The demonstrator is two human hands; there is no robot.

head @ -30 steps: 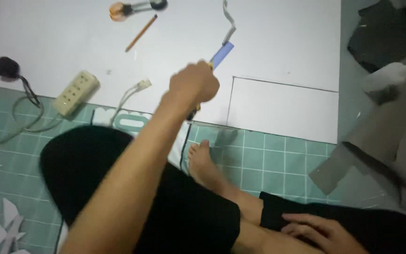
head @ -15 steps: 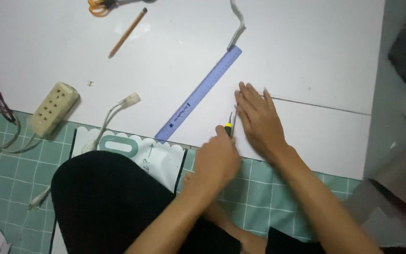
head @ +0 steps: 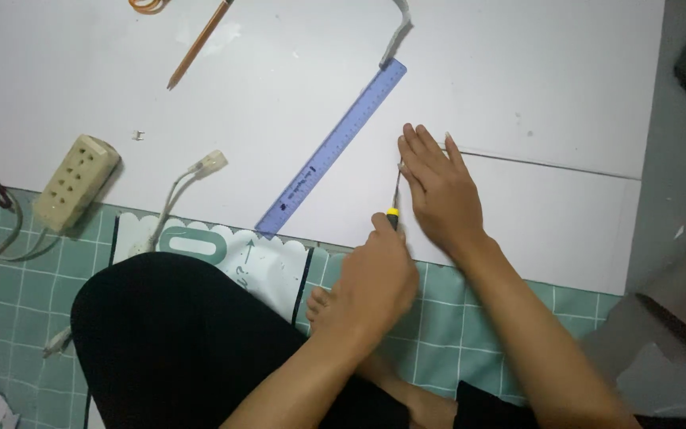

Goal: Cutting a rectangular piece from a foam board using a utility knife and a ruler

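Both hands working: left hand [head: 375,274] closed, gripping yellow-tipped thin cutter [head: 395,199]; right hand [head: 438,191] open, pressing flat white board [head: 518,95], right of blue plastic ruler [head: 333,147].

A large white sheet of board [head: 518,87] is noted. A flat translucent blue plastic ruler [head: 333,148] is seen upon it. A yellow collar is observed on the thin cutting tool [head: 393,208]. A cream power strip [head: 75,182] and a green mat gridded in pale lines [head: 470,334] are recorded.
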